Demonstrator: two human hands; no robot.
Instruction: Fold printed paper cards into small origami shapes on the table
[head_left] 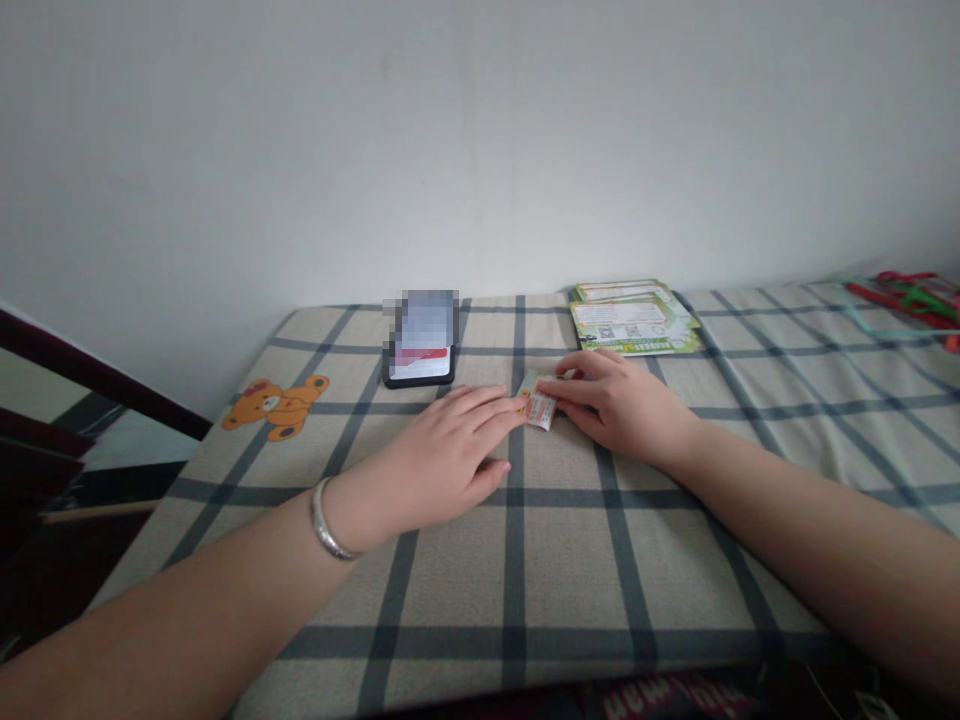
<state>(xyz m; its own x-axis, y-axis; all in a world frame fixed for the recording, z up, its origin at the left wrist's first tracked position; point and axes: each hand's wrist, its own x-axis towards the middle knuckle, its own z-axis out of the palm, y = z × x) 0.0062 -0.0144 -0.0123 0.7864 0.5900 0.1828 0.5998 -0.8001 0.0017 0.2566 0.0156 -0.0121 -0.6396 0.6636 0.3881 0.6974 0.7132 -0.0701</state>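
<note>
A small folded paper piece (540, 405) with orange and white print lies on the checked cloth in the middle. My left hand (442, 455) lies flat, palm down, fingers stretched out, with the fingertips touching the paper's left edge. A silver bangle (328, 522) is on that wrist. My right hand (626, 405) rests on the cloth at the paper's right side, fingers extended and pressing its edge.
A phone (420, 340) with a lit screen lies behind my left hand. A stack of green-edged printed cards (634, 320) sits at the back near the wall. Red and green strips (911, 295) lie far right. A bear print (277, 403) marks the cloth's left edge.
</note>
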